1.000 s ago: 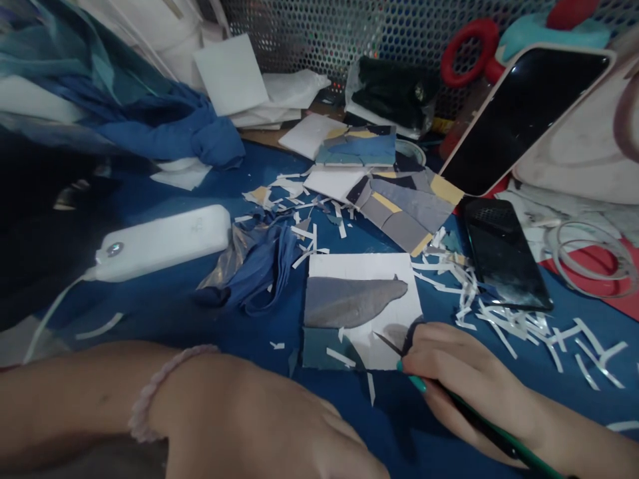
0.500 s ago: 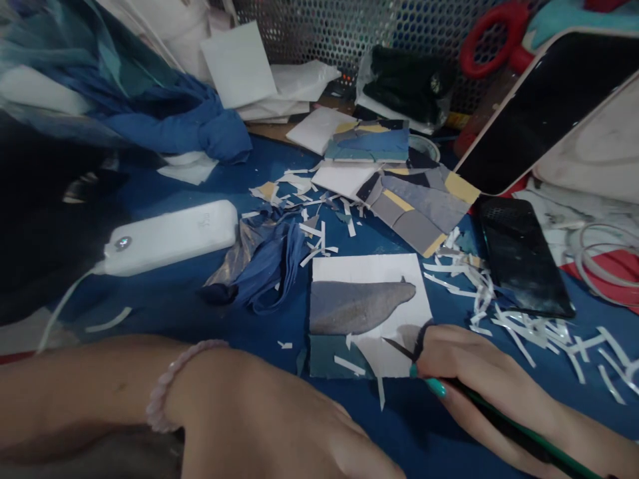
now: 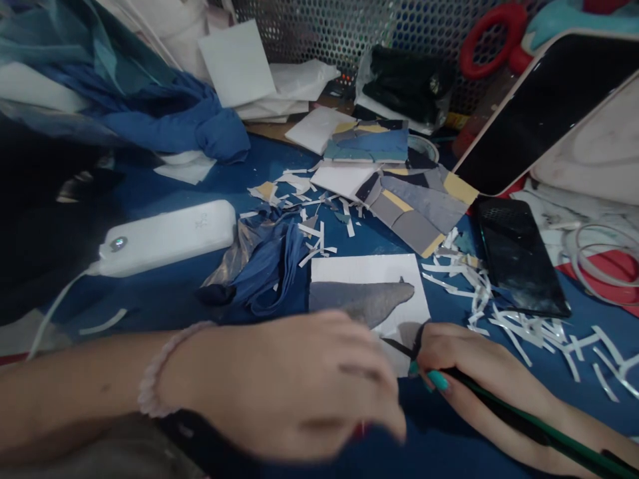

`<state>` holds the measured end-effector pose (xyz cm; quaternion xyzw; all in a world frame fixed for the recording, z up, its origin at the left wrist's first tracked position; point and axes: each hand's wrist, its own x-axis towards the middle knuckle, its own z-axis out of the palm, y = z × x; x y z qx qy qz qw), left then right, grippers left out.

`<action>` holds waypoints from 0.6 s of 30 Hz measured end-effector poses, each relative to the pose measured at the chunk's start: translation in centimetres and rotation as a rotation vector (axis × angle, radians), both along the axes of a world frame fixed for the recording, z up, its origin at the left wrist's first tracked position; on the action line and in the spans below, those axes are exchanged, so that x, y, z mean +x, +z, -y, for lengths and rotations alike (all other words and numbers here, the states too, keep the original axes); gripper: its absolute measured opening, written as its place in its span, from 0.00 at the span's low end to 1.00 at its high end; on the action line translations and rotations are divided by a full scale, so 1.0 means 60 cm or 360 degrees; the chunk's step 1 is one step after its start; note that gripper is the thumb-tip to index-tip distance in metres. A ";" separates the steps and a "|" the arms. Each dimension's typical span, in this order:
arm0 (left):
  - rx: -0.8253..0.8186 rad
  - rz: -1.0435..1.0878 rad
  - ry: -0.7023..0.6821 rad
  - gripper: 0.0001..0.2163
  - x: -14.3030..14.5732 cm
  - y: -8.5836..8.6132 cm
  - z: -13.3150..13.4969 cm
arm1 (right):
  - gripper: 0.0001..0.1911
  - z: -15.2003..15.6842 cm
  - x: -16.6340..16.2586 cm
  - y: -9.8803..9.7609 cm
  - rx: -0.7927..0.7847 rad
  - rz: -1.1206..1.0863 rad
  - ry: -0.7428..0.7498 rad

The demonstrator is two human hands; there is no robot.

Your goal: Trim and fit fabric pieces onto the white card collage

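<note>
A square white card [image 3: 367, 267] lies on the blue table, with a grey cut-paper shape [image 3: 382, 297] across it. My left hand [image 3: 294, 386], with a pink bead bracelet at the wrist, is over the card's lower left part and hides it. Its fingers bend downward and are smeared by motion; a small red bit shows under them, too blurred to name. My right hand [image 3: 464, 359] is closed around a slim green-and-black tool [image 3: 519, 416] with a dark pointed tip. That tip is at the card's lower right, partly behind my left fingers.
Several collaged cards [image 3: 414, 206] overlap behind the white card. Paper strips [image 3: 529, 326] lie scattered at the right, near a black phone [image 3: 522, 256]. At the left are a white power bank [image 3: 170, 236] with a cable and crumpled blue fabric [image 3: 274, 259]. A tablet [image 3: 554, 106] leans at the back right.
My left hand has moved up and over the card's lower part, covering the teal strip and loose paper scraps there. My right hand and its tool have barely moved.
</note>
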<state>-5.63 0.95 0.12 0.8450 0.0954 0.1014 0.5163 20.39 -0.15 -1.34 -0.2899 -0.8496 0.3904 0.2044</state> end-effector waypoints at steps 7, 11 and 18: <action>0.0683 -0.0441 0.0401 0.18 -0.018 -0.021 -0.046 | 0.13 0.013 -0.010 -0.032 -0.0017 -0.0250 -0.0137; 0.0683 -0.0484 0.0363 0.19 -0.016 -0.027 -0.049 | 0.13 0.011 -0.007 -0.029 -0.0024 -0.0224 -0.0103; 0.0635 -0.0512 0.0350 0.18 -0.016 -0.022 -0.049 | 0.12 0.007 -0.004 -0.012 0.0007 -0.0143 -0.0046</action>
